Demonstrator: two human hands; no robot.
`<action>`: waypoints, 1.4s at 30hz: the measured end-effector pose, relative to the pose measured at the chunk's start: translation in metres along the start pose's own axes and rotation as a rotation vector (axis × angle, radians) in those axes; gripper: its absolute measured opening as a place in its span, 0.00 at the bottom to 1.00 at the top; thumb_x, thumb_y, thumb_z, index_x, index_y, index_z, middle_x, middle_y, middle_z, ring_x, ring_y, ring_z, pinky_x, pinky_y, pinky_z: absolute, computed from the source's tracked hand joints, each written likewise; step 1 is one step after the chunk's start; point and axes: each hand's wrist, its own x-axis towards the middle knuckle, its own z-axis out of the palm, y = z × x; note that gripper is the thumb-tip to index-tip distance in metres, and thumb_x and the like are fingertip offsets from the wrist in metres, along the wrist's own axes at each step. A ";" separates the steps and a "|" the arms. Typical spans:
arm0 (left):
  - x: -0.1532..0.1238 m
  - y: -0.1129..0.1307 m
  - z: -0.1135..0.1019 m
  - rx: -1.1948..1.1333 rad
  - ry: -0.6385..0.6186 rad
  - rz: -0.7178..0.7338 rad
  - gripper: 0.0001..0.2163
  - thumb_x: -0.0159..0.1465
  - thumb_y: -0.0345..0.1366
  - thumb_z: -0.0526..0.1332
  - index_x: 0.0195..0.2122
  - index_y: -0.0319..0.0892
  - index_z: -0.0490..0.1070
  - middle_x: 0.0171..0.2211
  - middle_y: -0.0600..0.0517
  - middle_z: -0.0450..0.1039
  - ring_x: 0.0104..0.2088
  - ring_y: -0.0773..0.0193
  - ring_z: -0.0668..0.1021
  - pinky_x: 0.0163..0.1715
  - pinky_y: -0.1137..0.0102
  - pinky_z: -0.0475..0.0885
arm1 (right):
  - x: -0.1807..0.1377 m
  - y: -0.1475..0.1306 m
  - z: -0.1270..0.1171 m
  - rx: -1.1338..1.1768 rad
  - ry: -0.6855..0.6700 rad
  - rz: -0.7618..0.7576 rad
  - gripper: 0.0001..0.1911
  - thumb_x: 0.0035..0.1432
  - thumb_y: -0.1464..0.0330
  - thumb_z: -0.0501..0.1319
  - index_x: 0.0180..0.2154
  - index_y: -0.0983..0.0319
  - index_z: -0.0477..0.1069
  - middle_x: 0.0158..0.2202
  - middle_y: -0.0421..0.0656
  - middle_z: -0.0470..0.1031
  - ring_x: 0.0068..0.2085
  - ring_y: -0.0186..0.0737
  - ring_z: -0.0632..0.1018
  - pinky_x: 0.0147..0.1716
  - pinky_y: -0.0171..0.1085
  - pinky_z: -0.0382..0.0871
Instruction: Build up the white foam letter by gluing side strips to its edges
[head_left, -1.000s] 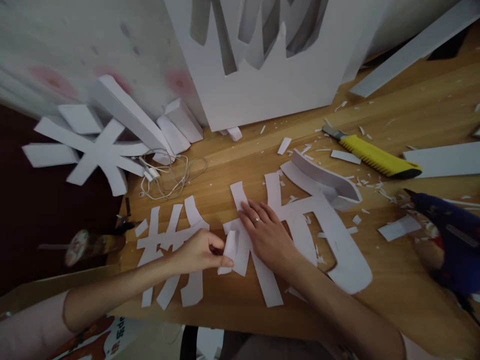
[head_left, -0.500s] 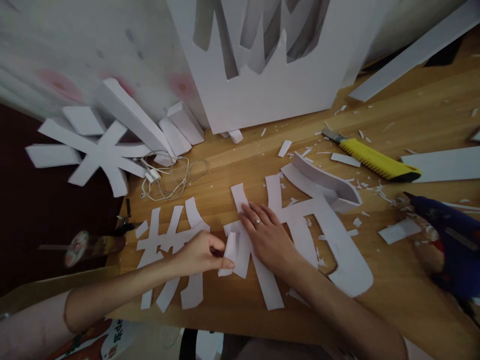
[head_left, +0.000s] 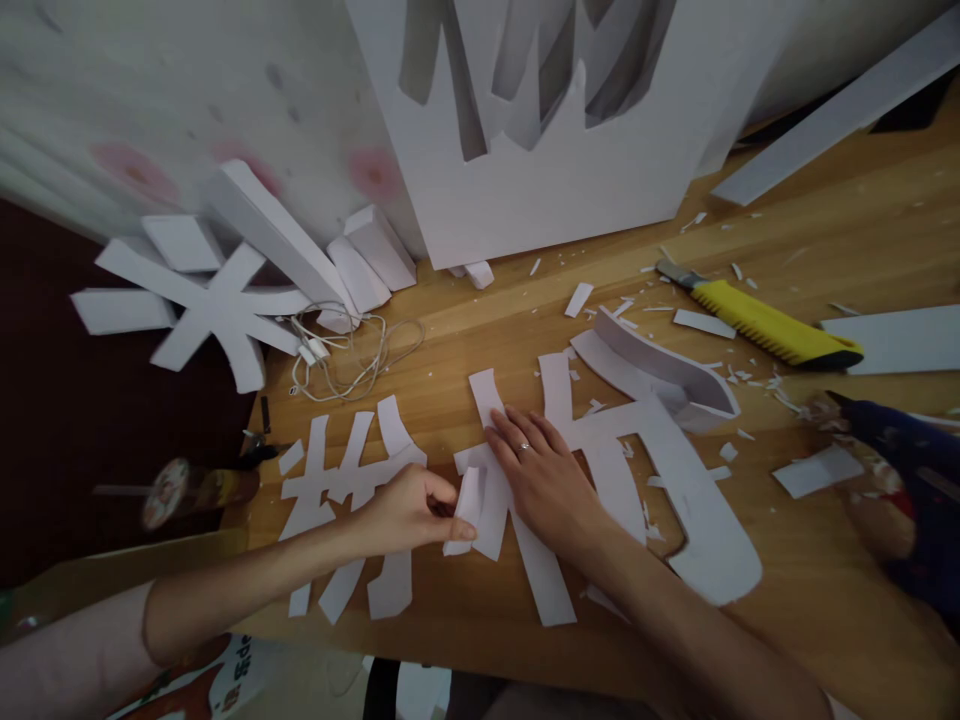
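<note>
My left hand [head_left: 412,510] pinches a small white foam strip [head_left: 469,496] between thumb and fingers. The strip stands on edge upon a flat white foam character piece [head_left: 547,590]. Lying flat with its fingers stretched out, my right hand [head_left: 544,480] presses down on that piece and wears a ring. Left of the strip, another white cut-out character [head_left: 394,590] lies partly under my left hand and wrist. Right of my right hand is a bigger white cut-out [head_left: 724,565], with a curved upright wall [head_left: 667,362] along its upper part.
A yellow utility knife [head_left: 772,325] lies at the right, near a blue glue gun [head_left: 900,470]. White foam scraps are strewn around them. At the back stands a large white board [head_left: 555,200] with cut-outs. A coiled white cable [head_left: 352,365] and a lidded cup [head_left: 169,493] are on the left.
The view has turned slightly left, so everything sits a little farther right. Both hands keep their hold and pose, and the pinched strip stays where it was.
</note>
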 end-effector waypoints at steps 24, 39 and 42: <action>-0.001 0.003 0.001 0.050 0.003 -0.009 0.19 0.52 0.45 0.67 0.16 0.41 0.60 0.19 0.61 0.49 0.22 0.72 0.53 0.21 0.72 0.47 | 0.000 0.000 0.002 -0.012 -0.005 -0.005 0.24 0.63 0.79 0.50 0.60 0.72 0.67 0.66 0.55 0.62 0.66 0.57 0.64 0.64 0.54 0.59; -0.001 -0.001 0.000 0.067 -0.002 -0.017 0.16 0.53 0.45 0.66 0.18 0.40 0.65 0.20 0.59 0.51 0.23 0.71 0.56 0.22 0.72 0.49 | -0.001 0.000 0.001 -0.012 -0.004 0.006 0.23 0.64 0.78 0.51 0.59 0.71 0.68 0.66 0.55 0.63 0.65 0.56 0.65 0.63 0.54 0.60; -0.002 -0.004 0.001 0.068 0.005 -0.013 0.17 0.54 0.45 0.66 0.18 0.41 0.64 0.20 0.59 0.51 0.23 0.71 0.55 0.22 0.72 0.48 | -0.001 0.001 0.002 -0.008 0.007 0.003 0.23 0.64 0.78 0.51 0.59 0.72 0.68 0.65 0.55 0.64 0.65 0.57 0.65 0.63 0.54 0.60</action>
